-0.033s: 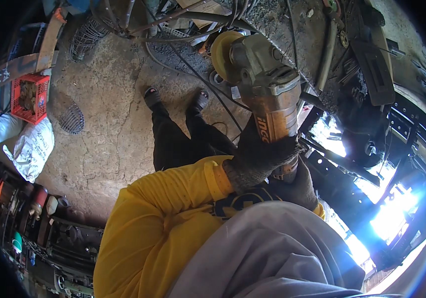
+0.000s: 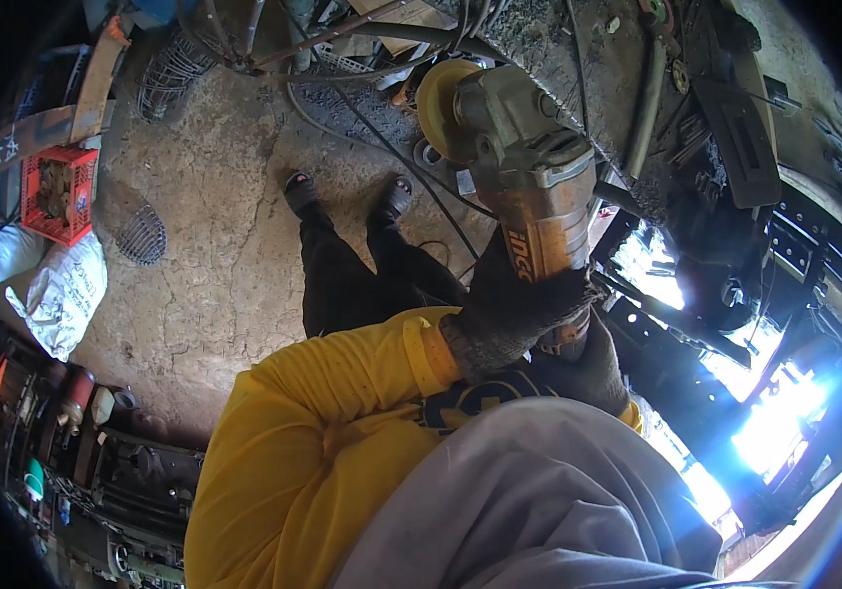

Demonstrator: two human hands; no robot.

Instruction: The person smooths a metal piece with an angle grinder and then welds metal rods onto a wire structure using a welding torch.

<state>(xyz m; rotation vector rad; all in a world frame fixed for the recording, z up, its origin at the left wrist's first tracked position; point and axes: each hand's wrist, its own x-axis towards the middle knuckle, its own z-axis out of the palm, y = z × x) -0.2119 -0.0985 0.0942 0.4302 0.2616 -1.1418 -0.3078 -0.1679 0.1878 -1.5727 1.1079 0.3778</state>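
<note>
An angle grinder (image 2: 543, 211) with a grimy orange-and-grey body is held up in front of my chest, its head pointing away from me. Its round yellowish disc (image 2: 447, 110) sits at the far end, on the left side. My left hand (image 2: 519, 314), in a dark work glove, wraps round the body of the tool. Below it my right hand (image 2: 593, 371), in a greyish glove, closes round the rear end of the handle; the left glove and the tool partly hide its fingers. A yellow sleeve (image 2: 342, 393) covers my left arm.
Grey cloth (image 2: 539, 491) hangs across the lower view. Cables and hoses (image 2: 411, 162) cross the concrete floor (image 2: 205, 285) ahead. A red crate (image 2: 57, 194) and white sacks (image 2: 65, 294) stand left. Dark metal frames (image 2: 676, 319) crowd the right, with glaring light between them.
</note>
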